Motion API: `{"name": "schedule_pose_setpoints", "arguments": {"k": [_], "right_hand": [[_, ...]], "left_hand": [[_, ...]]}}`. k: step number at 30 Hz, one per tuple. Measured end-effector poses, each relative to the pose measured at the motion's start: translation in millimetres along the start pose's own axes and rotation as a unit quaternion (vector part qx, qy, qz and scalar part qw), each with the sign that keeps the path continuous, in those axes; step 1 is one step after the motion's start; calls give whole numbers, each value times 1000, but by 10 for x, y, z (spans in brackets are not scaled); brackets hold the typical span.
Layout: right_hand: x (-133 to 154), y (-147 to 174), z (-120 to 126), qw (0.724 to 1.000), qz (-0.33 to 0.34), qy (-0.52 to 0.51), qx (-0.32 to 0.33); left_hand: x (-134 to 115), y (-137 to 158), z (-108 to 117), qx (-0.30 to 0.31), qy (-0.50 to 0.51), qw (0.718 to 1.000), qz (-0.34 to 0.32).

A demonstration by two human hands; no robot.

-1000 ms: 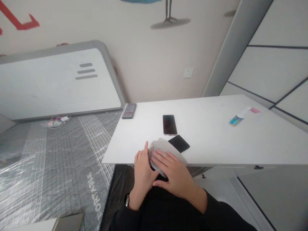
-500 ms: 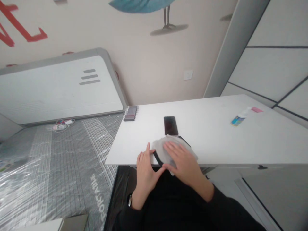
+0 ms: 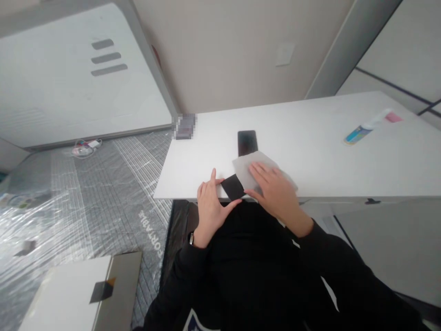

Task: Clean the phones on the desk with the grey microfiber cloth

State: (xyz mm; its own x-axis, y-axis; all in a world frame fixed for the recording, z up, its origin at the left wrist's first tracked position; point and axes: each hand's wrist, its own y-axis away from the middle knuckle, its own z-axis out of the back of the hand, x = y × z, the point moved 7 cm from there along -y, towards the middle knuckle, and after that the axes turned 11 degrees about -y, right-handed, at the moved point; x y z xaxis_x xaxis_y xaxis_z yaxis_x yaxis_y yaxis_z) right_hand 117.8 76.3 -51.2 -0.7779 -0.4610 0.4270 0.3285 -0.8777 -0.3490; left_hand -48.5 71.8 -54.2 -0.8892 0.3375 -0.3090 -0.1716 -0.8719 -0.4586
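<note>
A light grey cloth (image 3: 246, 168) lies over part of a dark, flat, square-cornered object (image 3: 233, 187) at the table's front edge. How far that object reaches beneath the cloth is hidden, and its kind does not show. My left hand (image 3: 212, 207) grips its uncovered end, thumb and index finger at opposite edges. My right hand (image 3: 275, 188) rests on the cloth, fingers pressed flat over it and the thumb along the dark object's side. Just beyond the cloth, a black smartphone (image 3: 247, 142) lies face up, its near end touching or slightly covered by the cloth.
On the right of the white table (image 3: 327, 170) lies a white spray bottle with a blue label (image 3: 360, 133), a pink piece (image 3: 393, 117) by its top. A blurred-out small item (image 3: 185, 126) sits at the far left corner. A box (image 3: 69, 294) stands on the plastic-covered floor.
My right hand has slid the cloth to the right, so more of the dark object is uncovered. My left hand stays at its edge. The view has tilted downward.
</note>
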Motion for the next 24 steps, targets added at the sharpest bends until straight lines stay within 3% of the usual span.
{"name": "schedule_pose_setpoints", "arguments": {"k": [2, 5, 7, 12, 18, 20, 24], "right_hand": [[71, 50, -27, 1000, -10, 12, -7], [362, 90, -141, 998, 58, -16, 32], [378, 68, -142, 995, 79, -33, 52], [11, 32, 51, 999, -28, 11, -18], [478, 89, -203, 989, 122, -63, 56], [334, 29, -153, 992, 100, -58, 49], [18, -5, 8, 1000, -8, 5, -15]], "left_hand": [[-7, -14, 1, 2, 2, 1000, 0], [9, -20, -7, 4, 1, 1000, 5], [15, -19, -1, 0, 4, 1000, 4], [-10, -16, 20, -5, 14, 1000, -4], [16, -3, -10, -7, -12, 1000, -1], [16, -6, -4, -10, -3, 1000, -6], [20, -15, 2, -4, 11, 1000, -3]]}}
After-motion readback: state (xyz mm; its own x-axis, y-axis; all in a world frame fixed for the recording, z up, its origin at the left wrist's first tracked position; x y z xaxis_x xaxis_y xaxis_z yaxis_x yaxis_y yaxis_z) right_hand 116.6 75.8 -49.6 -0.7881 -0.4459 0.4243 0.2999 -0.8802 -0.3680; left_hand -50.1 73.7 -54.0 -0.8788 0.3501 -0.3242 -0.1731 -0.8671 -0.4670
